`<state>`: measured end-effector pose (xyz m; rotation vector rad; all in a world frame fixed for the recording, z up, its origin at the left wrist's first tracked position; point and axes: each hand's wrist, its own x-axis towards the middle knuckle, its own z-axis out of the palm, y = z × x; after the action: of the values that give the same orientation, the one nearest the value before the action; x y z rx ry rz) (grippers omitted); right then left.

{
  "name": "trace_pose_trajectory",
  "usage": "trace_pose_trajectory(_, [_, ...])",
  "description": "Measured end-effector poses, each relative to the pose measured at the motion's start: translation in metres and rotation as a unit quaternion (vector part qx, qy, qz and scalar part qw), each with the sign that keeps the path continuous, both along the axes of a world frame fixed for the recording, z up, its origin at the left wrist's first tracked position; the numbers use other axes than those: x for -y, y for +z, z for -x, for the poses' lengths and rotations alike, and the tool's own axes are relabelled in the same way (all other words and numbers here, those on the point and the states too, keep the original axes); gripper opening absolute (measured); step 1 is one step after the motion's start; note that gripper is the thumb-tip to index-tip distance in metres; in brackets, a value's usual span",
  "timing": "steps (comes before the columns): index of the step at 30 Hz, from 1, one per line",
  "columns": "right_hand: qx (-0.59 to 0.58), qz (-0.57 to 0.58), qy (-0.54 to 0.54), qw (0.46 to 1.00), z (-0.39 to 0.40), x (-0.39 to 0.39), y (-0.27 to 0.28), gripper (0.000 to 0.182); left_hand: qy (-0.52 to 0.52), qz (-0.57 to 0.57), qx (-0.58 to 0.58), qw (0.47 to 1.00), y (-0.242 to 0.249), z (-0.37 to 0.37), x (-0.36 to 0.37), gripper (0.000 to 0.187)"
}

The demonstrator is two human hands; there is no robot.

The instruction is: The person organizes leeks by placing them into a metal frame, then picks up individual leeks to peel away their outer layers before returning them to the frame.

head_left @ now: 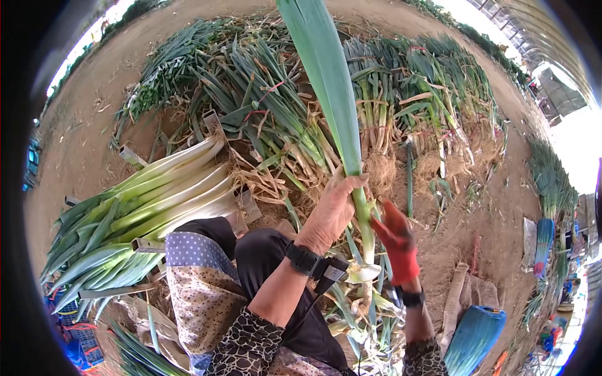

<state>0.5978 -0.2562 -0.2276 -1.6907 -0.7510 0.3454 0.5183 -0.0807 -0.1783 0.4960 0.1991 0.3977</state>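
"Where is the leek (pixel 325 88) held?"

"Near upright at the middle of the view, with its green leaf raised and its pale end pointed down over some peelings (pixel 384 326)."

"By which hand is it gripped?"

"By the bare left hand (pixel 330 210); the fingers are wrapped closely round the stem (pixel 363 227)."

"And how is the right hand (pixel 397 243) placed?"

"It is covered by a red glove (pixel 404 266) and held just beside the stem, partly opened. Whether the stem is touched cannot be told."

"What else is seen?"

"Pale-stemmed leeks (pixel 179 183) are laid across a metal rack (pixel 148 245) at the left; tied bundles (pixel 379 100) are heaped on the soil (pixel 439 241) beyond."
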Motion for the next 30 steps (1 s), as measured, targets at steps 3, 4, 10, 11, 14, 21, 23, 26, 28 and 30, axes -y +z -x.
trace_pose_trajectory(3, [-0.046, -0.053, 0.049, 0.996, 0.000, -0.035, 0.015, 0.034, 0.033, -0.017, -0.040, 0.999, 0.000, 0.003, 0.000, 0.042])
trace_pose_trajectory(4, [-0.065, -0.062, 0.079, 0.993, 0.000, -0.040, 0.021, 0.029, 0.045, -0.022, -0.051, 0.997, 0.001, 0.002, -0.001, 0.043])
trace_pose_trajectory(10, [0.449, 0.118, 0.066, 0.883, 0.081, -0.006, -0.025, 0.017, 0.170, -0.046, -0.107, 0.979, 0.002, 0.003, -0.009, 0.030])
trace_pose_trajectory(11, [0.395, 0.162, 0.131, 0.895, 0.087, 0.015, -0.023, 0.016, 0.175, -0.047, -0.091, 0.979, 0.004, 0.006, -0.012, 0.030])
trace_pose_trajectory(14, [0.252, 0.185, 0.169, 0.935, 0.101, 0.065, -0.048, 0.013, 0.188, -0.054, -0.064, 0.979, 0.000, 0.009, -0.010, 0.030])
trace_pose_trajectory(21, [-0.191, 0.348, 0.006, 0.918, 0.125, 0.216, -0.133, 0.006, 0.155, -0.097, -0.026, 0.983, 0.017, 0.014, -0.009, 0.038])
trace_pose_trajectory(23, [-0.136, 0.442, -0.006, 0.887, 0.134, 0.252, -0.143, 0.013, 0.153, -0.096, -0.011, 0.983, 0.018, 0.014, -0.009, 0.040])
trace_pose_trajectory(26, [0.053, 0.639, 0.087, 0.762, 0.145, 0.388, -0.240, 0.032, 0.176, -0.089, -0.023, 0.980, 0.020, 0.016, -0.011, 0.045])
trace_pose_trajectory(28, [0.076, 0.726, 0.274, 0.626, 0.143, 0.465, -0.269, 0.041, 0.222, -0.071, -0.025, 0.972, 0.020, 0.016, -0.019, 0.047])
trace_pose_trajectory(30, [-0.116, 0.718, 0.215, 0.652, 0.137, 0.450, -0.194, 0.044, 0.220, -0.077, -0.031, 0.972, 0.018, 0.021, -0.025, 0.050])
